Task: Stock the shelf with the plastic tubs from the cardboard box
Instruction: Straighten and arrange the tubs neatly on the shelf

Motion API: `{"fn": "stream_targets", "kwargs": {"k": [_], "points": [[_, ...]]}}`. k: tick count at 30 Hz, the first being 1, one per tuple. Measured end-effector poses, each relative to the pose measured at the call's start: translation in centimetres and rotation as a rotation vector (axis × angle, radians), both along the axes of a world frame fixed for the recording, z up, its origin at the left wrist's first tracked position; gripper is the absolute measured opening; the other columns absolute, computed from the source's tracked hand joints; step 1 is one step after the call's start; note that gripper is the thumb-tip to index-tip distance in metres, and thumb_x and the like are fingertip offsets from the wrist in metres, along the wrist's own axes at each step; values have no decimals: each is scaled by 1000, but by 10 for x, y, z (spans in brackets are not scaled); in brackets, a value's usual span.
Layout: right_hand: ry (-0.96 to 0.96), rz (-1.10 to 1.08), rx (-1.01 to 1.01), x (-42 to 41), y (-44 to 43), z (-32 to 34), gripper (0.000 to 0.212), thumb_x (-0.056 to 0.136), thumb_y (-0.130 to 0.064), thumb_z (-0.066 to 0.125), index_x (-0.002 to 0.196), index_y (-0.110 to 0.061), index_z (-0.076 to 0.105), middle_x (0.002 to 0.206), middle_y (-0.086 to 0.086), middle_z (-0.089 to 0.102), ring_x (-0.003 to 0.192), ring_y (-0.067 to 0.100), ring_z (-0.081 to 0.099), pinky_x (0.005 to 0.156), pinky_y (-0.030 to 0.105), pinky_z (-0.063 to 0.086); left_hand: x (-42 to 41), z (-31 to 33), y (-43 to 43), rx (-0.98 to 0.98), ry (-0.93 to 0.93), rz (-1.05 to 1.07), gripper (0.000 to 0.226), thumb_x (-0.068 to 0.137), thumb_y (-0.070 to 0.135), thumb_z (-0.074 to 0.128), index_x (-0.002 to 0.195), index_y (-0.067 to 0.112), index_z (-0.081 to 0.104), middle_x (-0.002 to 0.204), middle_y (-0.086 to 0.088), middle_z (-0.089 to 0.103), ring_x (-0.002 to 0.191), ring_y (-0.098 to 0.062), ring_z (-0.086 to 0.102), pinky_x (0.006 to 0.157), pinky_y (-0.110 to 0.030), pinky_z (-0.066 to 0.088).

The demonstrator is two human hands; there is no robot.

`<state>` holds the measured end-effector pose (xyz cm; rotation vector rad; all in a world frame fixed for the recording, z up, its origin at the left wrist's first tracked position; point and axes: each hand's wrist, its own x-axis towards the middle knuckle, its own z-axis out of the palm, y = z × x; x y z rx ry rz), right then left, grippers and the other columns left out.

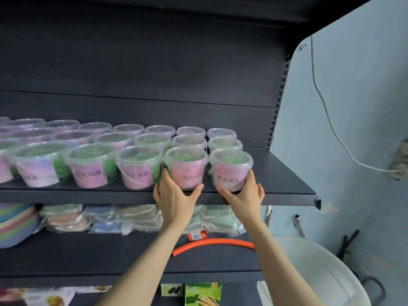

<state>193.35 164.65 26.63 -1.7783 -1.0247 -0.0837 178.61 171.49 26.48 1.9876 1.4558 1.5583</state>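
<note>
Clear lidded tubs, pink labels, upright rows on shelf

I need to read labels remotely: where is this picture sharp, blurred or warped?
Head view: labels read sharply on the left-hand tub and right-hand tub; far-left tubs are smeared and stretched; the shelf edge bends slightly; soft glare sits on the lids.

I take the curved orange hose as my mark. Just above it lies a small red card with a QR code. Behind the hose, mostly to its left, I see a row of clear-wrapped cloth packs, and far to its left a stack of pastel bowls. Below the hose stands a green box. To its right sits a white basin, and high above that a white cable hangs down the pale blue wall.
</note>
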Motion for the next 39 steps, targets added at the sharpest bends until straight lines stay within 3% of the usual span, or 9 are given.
{"fn": "stream_targets", "kwargs": {"k": [3,6,9,18,23,34,39], "points": [[23,-131,5,-4,5,3,106,55,-59,78,139,-13,33,129,4,50,129,23,38,116,37,10,2,-1,5,-10,-41,22,94,65,46,80,133,-3,38,129,-19,54,123,-31,48,109,-40,23],[-28,-200,-21,-7,8,0,108,59,-57,79,142,-10,29,134,8,45,132,26,33,117,38,6,0,-5,10,23,-55,11,88,66,45,80,129,-2,43,127,-17,56,122,-31,50,108,-39,25],[-6,-170,3,-9,8,-2,103,67,-54,75,145,-11,24,140,7,42,136,26,26,117,36,-2,-1,-9,11,41,-44,2,85,67,44,80,129,-2,44,127,-17,57,122,-30,50,108,-39,25],[37,-123,35,-6,4,-2,92,68,-51,76,139,-13,32,130,4,52,132,23,28,114,32,-3,-3,-8,9,15,-14,-4,85,70,43,78,129,-6,43,126,-20,56,121,-34,49,108,-41,26],[16,-110,-50,-6,4,0,101,66,-63,68,143,-13,25,134,5,48,135,24,26,115,35,-4,-3,-7,7,15,-3,-4,85,70,43,78,130,-7,42,126,-21,56,121,-35,49,108,-42,26],[-55,-131,-134,-5,3,-4,102,76,-62,63,148,-8,15,141,9,42,139,22,26,115,34,-7,-2,-3,1,1,45,-12,83,74,42,74,131,-9,40,130,-22,53,125,-33,46,113,-40,21],[-118,-128,-117,-19,-15,-14,81,84,-44,65,144,-4,28,151,11,33,144,24,18,118,36,0,-18,-16,-12,15,204,-40,66,85,33,65,132,-7,43,139,-23,44,131,-34,40,114,-43,19]]}}
